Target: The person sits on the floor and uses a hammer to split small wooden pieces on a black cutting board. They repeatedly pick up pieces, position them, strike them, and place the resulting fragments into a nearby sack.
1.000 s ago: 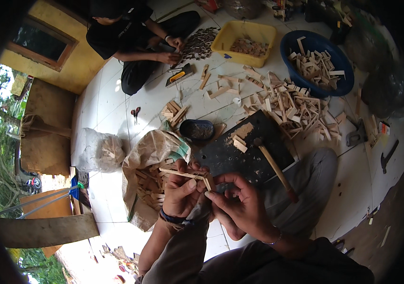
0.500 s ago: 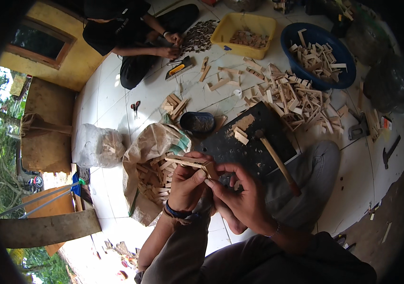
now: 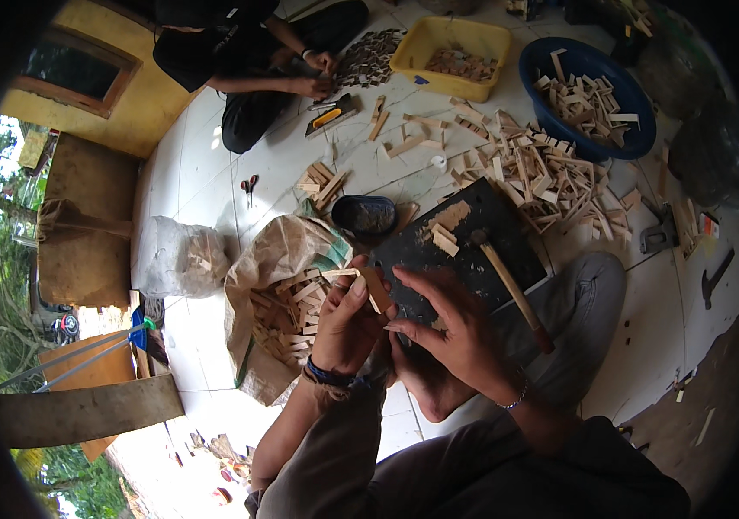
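Observation:
My left hand [image 3: 337, 336] is closed around a small L-shaped wooden piece [image 3: 375, 291], its broad flat side tilted up beside my thumb. Just right of it my right hand [image 3: 463, 342] is open, thumb and fingers apart, holding nothing. Beyond both hands lies a black board [image 3: 508, 229], carrying a hammer [image 3: 510, 290], sawdust and a couple of small wooden pieces [image 3: 445, 240]. Left of my left hand stands an open woven sack [image 3: 253, 272] filled with wooden pieces [image 3: 300, 307].
A heap of wooden pieces [image 3: 551, 177] spreads beyond the board, near a blue basin [image 3: 590, 151] and a yellow tub [image 3: 421, 80]. A dark oval dish [image 3: 364, 216], scissors [image 3: 249, 189] and a handsaw [image 3: 330, 115] lie on the tiles. Another person's hands [image 3: 318, 76] work at the far left.
My right hand has come off the wooden piece and opened to the right. The piece has turned in my left hand, showing its broad side.

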The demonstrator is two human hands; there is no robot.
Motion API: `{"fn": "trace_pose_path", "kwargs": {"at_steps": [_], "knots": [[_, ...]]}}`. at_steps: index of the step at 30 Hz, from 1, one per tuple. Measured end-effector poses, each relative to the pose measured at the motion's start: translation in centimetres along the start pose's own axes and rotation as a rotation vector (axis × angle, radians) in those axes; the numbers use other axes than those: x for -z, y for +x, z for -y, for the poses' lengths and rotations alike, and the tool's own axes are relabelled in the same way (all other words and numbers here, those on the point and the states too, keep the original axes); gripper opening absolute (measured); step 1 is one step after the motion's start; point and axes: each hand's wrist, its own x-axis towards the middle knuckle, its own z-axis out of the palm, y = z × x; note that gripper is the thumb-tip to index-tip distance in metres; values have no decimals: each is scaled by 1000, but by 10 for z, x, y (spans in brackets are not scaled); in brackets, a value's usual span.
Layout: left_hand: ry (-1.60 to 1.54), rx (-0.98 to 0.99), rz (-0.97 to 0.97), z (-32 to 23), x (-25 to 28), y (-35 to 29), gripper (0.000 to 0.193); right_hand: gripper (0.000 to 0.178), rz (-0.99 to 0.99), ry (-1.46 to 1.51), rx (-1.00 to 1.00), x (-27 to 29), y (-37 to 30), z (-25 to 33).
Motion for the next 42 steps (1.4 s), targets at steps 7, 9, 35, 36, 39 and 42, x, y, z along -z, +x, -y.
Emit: {"fn": "trace_pose_path", "kwargs": {"at_steps": [7,9,35,36,39,42], "knots": [[-6,17,45,5,-2,-1,40,69,136,-239,126,8,11,-8],[21,-8,56,6,-3,-2,40,69,138,-235,154,8,11,-9],[362,-131,-7,-9,-13,-7,55,64,15,457,-174,5,-7,-27],[439,-161,-20,-10,-16,-8,57,63,24,559,-268,3,-11,-30],[574,-252,58,-11,-22,-11,61,67,46,900,-495,5,-25,-38],[518,-260,122,-10,-23,-14,60,67,107,952,-582,5,-37,-48]]}}
